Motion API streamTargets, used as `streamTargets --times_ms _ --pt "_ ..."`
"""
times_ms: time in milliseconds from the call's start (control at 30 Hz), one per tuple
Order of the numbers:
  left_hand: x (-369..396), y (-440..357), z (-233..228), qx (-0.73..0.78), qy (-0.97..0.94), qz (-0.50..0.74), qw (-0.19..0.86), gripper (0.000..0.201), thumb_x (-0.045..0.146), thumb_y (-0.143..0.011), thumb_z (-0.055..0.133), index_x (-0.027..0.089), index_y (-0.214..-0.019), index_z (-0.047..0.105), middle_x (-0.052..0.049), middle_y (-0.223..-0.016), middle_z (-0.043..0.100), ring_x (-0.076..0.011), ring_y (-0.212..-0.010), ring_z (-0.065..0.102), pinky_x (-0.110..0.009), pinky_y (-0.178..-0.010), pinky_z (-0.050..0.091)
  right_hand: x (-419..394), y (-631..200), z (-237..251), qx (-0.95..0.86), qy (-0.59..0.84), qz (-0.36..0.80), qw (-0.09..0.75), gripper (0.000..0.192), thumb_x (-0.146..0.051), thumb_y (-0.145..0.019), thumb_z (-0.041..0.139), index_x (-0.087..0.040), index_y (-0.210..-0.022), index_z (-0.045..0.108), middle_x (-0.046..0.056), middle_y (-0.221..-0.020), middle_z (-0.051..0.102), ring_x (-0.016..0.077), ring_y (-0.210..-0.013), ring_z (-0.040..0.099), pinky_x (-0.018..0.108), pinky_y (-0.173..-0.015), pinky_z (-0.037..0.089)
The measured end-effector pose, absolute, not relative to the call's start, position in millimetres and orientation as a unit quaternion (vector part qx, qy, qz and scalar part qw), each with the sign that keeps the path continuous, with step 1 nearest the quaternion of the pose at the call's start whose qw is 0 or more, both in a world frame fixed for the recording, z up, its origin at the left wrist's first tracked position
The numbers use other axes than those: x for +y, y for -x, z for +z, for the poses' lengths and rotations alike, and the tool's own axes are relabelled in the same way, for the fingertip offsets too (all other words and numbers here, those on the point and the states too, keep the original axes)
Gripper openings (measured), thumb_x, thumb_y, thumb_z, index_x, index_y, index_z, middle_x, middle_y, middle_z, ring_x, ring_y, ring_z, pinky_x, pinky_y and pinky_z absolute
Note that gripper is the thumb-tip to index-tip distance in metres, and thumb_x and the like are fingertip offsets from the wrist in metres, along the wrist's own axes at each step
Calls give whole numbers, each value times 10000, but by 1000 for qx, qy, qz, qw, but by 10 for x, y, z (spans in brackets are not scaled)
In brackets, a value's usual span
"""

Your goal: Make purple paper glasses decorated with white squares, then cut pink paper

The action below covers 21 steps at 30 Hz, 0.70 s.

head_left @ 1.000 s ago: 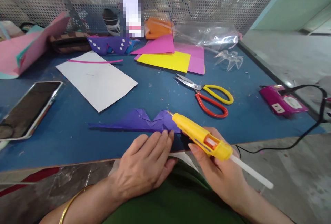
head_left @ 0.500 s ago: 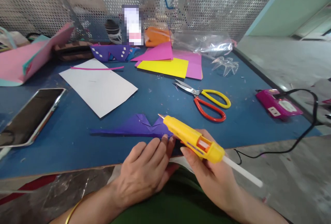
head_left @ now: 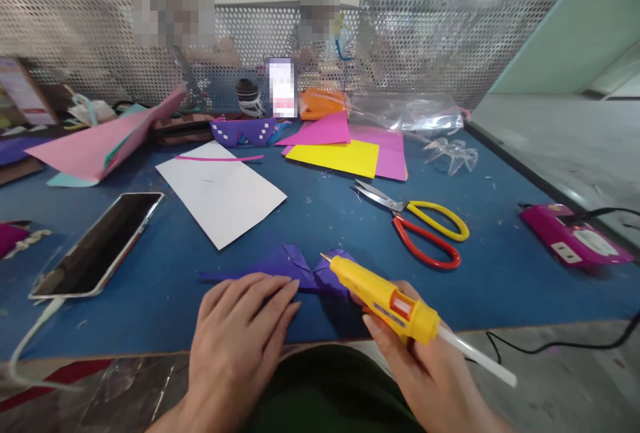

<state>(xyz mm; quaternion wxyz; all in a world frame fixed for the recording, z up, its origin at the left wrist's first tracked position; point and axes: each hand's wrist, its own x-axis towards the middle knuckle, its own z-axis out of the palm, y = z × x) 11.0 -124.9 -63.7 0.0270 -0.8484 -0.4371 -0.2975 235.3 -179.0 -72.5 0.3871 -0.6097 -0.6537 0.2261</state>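
My right hand (head_left: 425, 366) grips a yellow glue gun (head_left: 383, 299) with a white glue stick poking out of its back. The nozzle points left and rests just over a folded purple paper piece (head_left: 295, 267) lying on the blue table (head_left: 150, 286). My left hand (head_left: 237, 346) lies flat with fingers spread, its fingertips pressing on the near edge of the purple paper, left of the nozzle.
Red-and-yellow scissors (head_left: 423, 229) lie to the right, a white sheet (head_left: 223, 189) and a phone (head_left: 100, 243) to the left. Yellow and pink papers (head_left: 345, 153), plastic bags and a purple paper strip sit at the back. A magenta power strip (head_left: 573, 243) lies far right. Mesh screen behind.
My head has tilted up, showing more of the mesh screen. My left hand slid left along the purple paper and flattened. The glue gun stays at the paper's right fold.
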Motion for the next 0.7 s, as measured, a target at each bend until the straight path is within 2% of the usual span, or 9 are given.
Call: streamTargets --times_ms 233,367,533,700 --pt "-1056 -186 -461 -464 843 -251 -105 78 269 -897 639 294 -889 713 27 -883 719 -199 -856 636 -380 -788 407 -1765 -2409 -752 -663 608 208 383 197 -360 -927 544 -218 -1040 622 52 -889 694 190 -809 692 237 -585 566" --pt "-979 -284 -440 -476 830 -230 -179 90 266 -889 651 266 -805 682 42 -828 695 -185 -830 614 -376 -781 397 -1775 -2424 -744 -669 602 208 383 172 -356 -924 544 -216 -981 625 44 -833 682 189 -808 692 220 -555 558" --pt "-942 -316 -434 -492 819 -212 -204 135 253 -885 643 241 -750 635 40 -790 674 -188 -793 584 -385 -771 376 -1764 -2413 -702 -668 597 226 383 162 -353 -934 529 -228 -1014 592 23 -836 653 166 -770 682 241 -631 585" --pt "-919 -331 -435 -513 811 -195 -204 174 240 -846 684 219 -712 576 24 -768 642 -200 -780 548 -377 -738 367 -1770 -2426 -705 -670 595 223 383 175 -357 -931 537 -240 -1056 572 16 -839 643 176 -810 693 223 -588 568"
